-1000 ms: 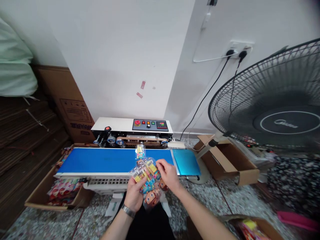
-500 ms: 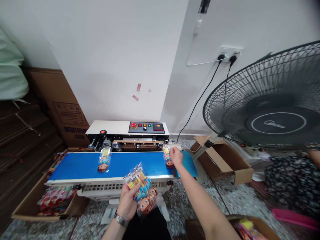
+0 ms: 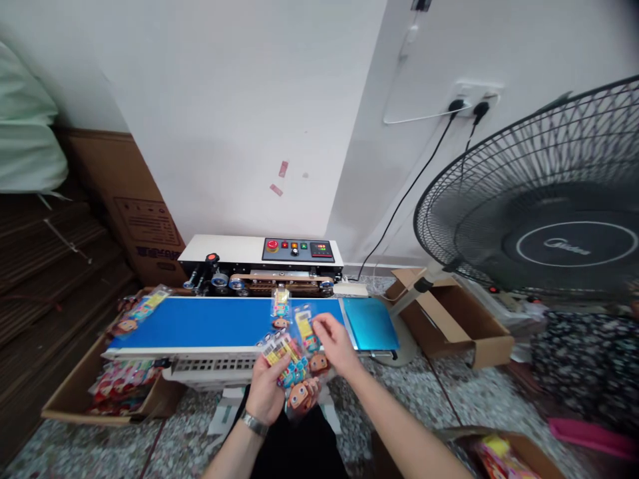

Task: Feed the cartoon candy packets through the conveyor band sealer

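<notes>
Right by the near edge of the blue belt [image 3: 214,322], the left hand [image 3: 267,392] has a packet stack [image 3: 298,394] pinched under its thumb, and the right hand [image 3: 337,342] grips a single packet [image 3: 303,322] by its side. I'd hold that one flat and keep the stack squared so nothing snags. Another packet [image 3: 281,306] sits just beyond, so mind overlap. Big fan [image 3: 549,219] crowds the right; the machine [image 3: 224,247] backs the belt.
</notes>
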Demonstrator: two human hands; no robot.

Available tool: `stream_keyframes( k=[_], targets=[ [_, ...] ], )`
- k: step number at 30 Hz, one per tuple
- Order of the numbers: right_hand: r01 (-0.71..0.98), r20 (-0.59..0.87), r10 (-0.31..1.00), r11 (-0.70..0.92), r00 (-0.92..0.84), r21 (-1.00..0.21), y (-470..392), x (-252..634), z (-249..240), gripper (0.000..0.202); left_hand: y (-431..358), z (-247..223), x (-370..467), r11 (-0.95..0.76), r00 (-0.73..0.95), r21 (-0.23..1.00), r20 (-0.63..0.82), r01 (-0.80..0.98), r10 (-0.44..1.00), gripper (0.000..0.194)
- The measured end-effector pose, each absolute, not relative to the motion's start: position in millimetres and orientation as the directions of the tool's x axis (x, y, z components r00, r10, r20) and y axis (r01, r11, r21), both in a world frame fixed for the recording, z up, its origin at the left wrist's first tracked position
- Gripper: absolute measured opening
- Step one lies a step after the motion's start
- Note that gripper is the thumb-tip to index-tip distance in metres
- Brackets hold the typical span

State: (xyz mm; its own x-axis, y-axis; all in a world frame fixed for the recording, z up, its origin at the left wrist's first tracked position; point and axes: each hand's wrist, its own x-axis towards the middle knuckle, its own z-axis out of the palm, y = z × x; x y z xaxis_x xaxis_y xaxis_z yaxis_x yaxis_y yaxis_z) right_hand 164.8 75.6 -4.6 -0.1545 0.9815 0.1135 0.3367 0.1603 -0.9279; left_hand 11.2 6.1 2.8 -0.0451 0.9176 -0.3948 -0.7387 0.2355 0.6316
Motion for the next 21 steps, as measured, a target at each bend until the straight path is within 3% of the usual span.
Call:
stream_keyframes(
  k=[2, 5, 10, 16, 19, 21],
  targets=[
    [0.446, 0.109, 0.994, 0.088, 0.022, -0.891, 92.5, 186.5, -11.6, 0.029, 4.3, -0.8, 9.1, 0.253, -0.04, 0.623, -0.416, -0.74, 0.909, 0.031],
    [0.668, 0.08, 0.968, -0.103, 0.238, -0.737, 122.8, 222.6, -22.4, 0.032, 2.3, -6.4, 5.0, 0.272, -0.034, 0.611, -0.442, -0.743, 0.897, 0.028],
    [0.756, 0.052, 0.952, -0.205, 0.301, -0.621, 157.6, 239.9, -31.7, 0.025, 2.6, -6.5, 3.6, 0.285, -0.024, 0.619, -0.441, -0.732, 0.897, 0.028],
    [0.766, 0.082, 0.982, -0.079, 0.169, -0.638, 151.7, 201.9, -20.7, 0.027, 4.5, -0.9, 3.3, 0.257, -0.06, 0.622, -0.441, -0.74, 0.896, 0.032],
    [0.548, 0.069, 0.992, 0.116, -0.106, -0.828, 116.8, 176.4, -6.7, 0.03, 6.8, 3.1, 3.9, 0.252, -0.063, 0.62, -0.44, -0.743, 0.896, 0.035],
    [0.364, 0.036, 0.942, 0.163, -0.333, -0.917, 89.9, 161.6, 1.3, 0.028, 8.6, 6.0, 5.7, 0.238, -0.06, 0.626, -0.417, -0.743, 0.907, 0.037]
  ],
)
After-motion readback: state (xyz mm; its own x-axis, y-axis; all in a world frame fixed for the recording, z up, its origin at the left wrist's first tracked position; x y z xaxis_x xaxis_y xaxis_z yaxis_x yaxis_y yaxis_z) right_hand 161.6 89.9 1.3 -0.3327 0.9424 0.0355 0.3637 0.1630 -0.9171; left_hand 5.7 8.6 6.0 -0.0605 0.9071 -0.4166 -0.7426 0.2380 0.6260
